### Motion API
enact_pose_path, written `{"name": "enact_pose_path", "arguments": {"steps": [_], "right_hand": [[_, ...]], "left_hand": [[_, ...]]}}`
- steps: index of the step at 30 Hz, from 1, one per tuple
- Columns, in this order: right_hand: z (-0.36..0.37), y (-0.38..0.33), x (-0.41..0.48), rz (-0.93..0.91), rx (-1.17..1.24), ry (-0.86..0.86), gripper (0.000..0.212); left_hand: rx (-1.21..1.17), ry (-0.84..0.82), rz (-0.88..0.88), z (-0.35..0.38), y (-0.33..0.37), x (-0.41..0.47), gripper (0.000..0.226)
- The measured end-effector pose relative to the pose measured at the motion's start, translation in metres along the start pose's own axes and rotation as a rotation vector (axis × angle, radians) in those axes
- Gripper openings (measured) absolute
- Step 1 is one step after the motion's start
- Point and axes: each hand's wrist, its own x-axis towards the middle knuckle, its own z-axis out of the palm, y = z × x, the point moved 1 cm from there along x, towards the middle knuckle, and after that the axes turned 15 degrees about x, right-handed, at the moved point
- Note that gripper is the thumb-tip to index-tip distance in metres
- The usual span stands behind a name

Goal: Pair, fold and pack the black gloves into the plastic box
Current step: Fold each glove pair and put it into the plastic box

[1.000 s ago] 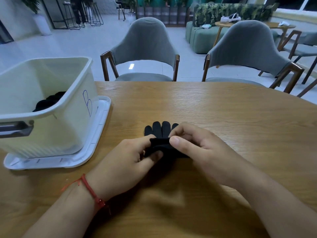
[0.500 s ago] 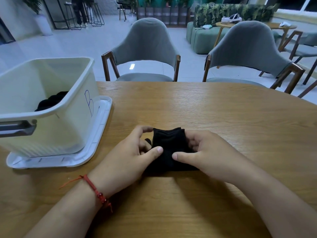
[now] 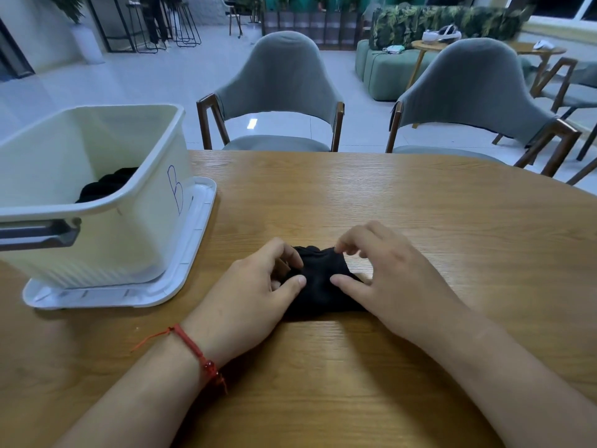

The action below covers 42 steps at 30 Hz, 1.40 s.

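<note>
Brown wooden table point(image 3: 420, 215) fills the view. Folded black gloves point(image 3: 319, 286) lie on it between both hands. The left hand point(image 3: 252, 299) curls its fingers and thumb round their left side. The right hand point(image 3: 391, 279) pinches their top edge. The plastic box point(image 3: 129, 240) stands at the left on its lid point(image 3: 197, 263), with more black cloth point(image 3: 106, 187) inside.

A wooden table point(image 3: 420, 215) fills the foreground, with a grey chair point(image 3: 277, 88) at 12 o'clock and a second chair point(image 3: 468, 92) at 1 o'clock along its far edge. Behind them a pale glossy floor point(image 3: 129, 79) (one patch of glare shows through the gap in the grey chair's back) runs to black wire stools point(image 3: 184, 24) at 11 o'clock, a green sofa point(image 3: 384, 72) and round side table point(image 3: 429, 46) at 1 o'clock, and a window point(image 3: 581, 9) at 2 o'clock.
</note>
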Motion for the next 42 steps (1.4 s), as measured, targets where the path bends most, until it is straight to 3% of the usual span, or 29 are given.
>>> {"name": "enact_pose_path", "arguments": {"steps": [3,8,12,15,18,24,28,32,38,42], "right_hand": [[0.006,0.002,0.002,-0.152,-0.097,-0.138,0.022],[0.008,0.006,0.002,-0.090,-0.030,-0.207,0.028],[0.008,0.003,0.001,-0.063,-0.030,-0.215,0.030],[0.007,0.001,0.001,-0.048,-0.016,-0.228,0.034],[0.003,-0.005,0.000,-0.018,0.011,-0.241,0.040],[0.003,-0.013,-0.004,-0.047,-0.063,-0.266,0.043],[0.005,-0.006,0.000,-0.035,0.019,-0.196,0.028],[0.003,-0.008,-0.001,-0.030,0.159,-0.144,0.011],[-0.012,-0.020,0.001,0.209,0.801,-0.012,0.004],[-0.016,-0.024,0.001,0.374,1.095,0.019,0.017]], "left_hand": [[-0.014,0.010,0.004,-0.001,0.002,0.000,0.011],[0.162,0.119,0.035,-0.003,0.001,-0.002,0.023],[0.332,0.199,0.260,-0.008,0.002,-0.004,0.020],[0.389,0.047,0.441,-0.007,0.002,-0.007,0.020],[0.477,0.033,0.467,-0.002,-0.001,-0.004,0.029],[0.507,0.214,0.567,0.000,0.005,0.000,0.018],[0.405,0.154,0.512,0.002,0.005,-0.001,0.022],[0.194,0.147,0.331,0.000,0.000,0.000,0.018],[-0.383,0.202,0.139,-0.015,0.009,-0.005,0.008],[-0.647,-0.029,0.025,-0.018,0.014,-0.006,0.019]]}}
